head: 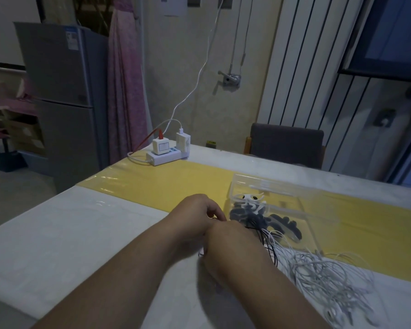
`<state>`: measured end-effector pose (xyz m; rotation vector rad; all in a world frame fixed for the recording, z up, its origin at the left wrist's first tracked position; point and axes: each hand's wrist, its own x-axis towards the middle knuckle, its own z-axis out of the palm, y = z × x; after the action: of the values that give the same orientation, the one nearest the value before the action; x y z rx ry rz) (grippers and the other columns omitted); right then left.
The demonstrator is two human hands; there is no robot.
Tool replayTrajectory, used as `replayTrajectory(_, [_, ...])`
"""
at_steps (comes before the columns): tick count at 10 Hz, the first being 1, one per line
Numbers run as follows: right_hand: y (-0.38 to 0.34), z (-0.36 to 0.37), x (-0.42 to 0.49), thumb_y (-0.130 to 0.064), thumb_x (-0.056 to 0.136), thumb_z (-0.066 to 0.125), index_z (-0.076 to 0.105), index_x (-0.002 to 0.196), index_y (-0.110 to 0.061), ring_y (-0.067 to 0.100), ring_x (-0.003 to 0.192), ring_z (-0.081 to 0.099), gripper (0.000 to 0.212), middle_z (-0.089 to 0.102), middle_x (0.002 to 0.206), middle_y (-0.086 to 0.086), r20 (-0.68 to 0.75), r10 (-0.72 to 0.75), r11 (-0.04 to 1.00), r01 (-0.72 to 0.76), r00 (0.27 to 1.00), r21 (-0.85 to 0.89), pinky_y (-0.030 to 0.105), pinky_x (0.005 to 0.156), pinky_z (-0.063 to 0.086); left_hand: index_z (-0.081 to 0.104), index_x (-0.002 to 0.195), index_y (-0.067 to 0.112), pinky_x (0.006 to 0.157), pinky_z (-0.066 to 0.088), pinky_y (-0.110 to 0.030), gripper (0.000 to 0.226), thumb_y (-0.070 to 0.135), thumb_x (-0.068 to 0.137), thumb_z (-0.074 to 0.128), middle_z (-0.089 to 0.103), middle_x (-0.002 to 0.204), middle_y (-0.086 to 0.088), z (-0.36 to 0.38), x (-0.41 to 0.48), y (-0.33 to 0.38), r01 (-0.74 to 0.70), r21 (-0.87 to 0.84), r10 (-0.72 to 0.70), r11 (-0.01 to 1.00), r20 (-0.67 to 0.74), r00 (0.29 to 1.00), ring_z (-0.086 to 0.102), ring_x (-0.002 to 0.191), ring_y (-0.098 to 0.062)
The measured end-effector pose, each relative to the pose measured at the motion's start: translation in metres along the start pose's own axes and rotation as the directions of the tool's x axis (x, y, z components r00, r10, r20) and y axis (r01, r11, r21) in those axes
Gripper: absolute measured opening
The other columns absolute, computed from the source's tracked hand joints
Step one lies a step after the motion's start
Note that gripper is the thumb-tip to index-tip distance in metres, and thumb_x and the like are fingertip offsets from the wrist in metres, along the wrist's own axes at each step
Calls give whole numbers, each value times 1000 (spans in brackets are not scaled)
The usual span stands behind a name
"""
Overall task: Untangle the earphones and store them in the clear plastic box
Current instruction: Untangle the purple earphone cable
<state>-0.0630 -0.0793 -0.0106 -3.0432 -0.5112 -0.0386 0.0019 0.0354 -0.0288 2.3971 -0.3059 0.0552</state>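
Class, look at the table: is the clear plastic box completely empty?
No. The clear plastic box already holds black and white items, though what they are is unclear.

The room is dim, with a pale textured wall (176, 79) behind a white table (57, 233) crossed by a yellow strip (176, 181). Off the table's far-left corner stand a grey fridge (64, 103) and a pink curtain (126, 79). A dark chair (287, 143) sits at the far edge before a white ribbed radiator (301, 67), with a dark-framed window (389, 36) at upper right.
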Motion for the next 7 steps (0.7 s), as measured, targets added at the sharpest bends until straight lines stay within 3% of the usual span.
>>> replayTrajectory(1, [-3,-6,-1,-16,93,49,59,112,-10,29,105,61,22,64,113,12,25,-27,999,28,999,-27,31,74,43,75,105,32,64,46,-25,24,22,82,74,57,74,10,-7,-4,-6,23,29,-21,999,-41,999,55,66,-10])
replayTrajectory(2, [-1,-15,-3,-10,82,63,51,95,-15,28,108,59,18,62,114,13,107,-48,999,45,993,29,28,70,39,70,99,24,61,58,-38,18,13,85,70,65,75,-3,-22,-14,-9,122,-221,-163,968,-179,970,65,61,-21])
replayTrajectory(3, [-1,-14,-1,-8,74,70,46,79,-16,27,96,61,27,62,109,13,144,-34,998,26,989,55,25,65,36,65,88,3,58,57,-42,9,-4,87,59,62,67,-21,-26,-29,-7,246,-351,-277,903,-40,960,61,54,-29])
replayTrajectory(4, [-1,-9,3,-13,70,74,62,105,-13,28,88,62,37,59,110,14,159,-53,998,55,986,-12,26,65,36,68,79,2,52,51,-29,13,-8,84,60,61,61,-19,-20,-39,0,266,-326,-242,907,111,964,56,48,-25])
replayTrajectory(5, [-2,-9,-2,-10,73,70,65,112,-6,33,108,60,39,58,119,17,156,-109,993,116,982,-37,30,68,38,75,74,14,49,43,-15,11,9,81,69,70,63,-7,-18,-36,5,243,-175,-226,954,113,968,60,50,-13])
replayTrajectory(6, [-1,-11,-6,-8,81,64,67,110,-3,33,105,61,30,62,117,18,150,-125,991,132,981,-37,29,70,39,79,76,18,51,42,-13,5,20,77,74,71,65,0,-12,-34,6,244,-155,-238,957,56,970,58,51,-2])
replayTrajectory(7, [13,-11,-17,-14,82,62,74,101,-15,27,90,62,22,68,105,10,37,-124,981,117,992,152,24,61,37,79,74,16,58,46,-20,6,21,74,79,72,65,0,-8,-38,7,230,-179,-232,957,10,973,60,58,-6])
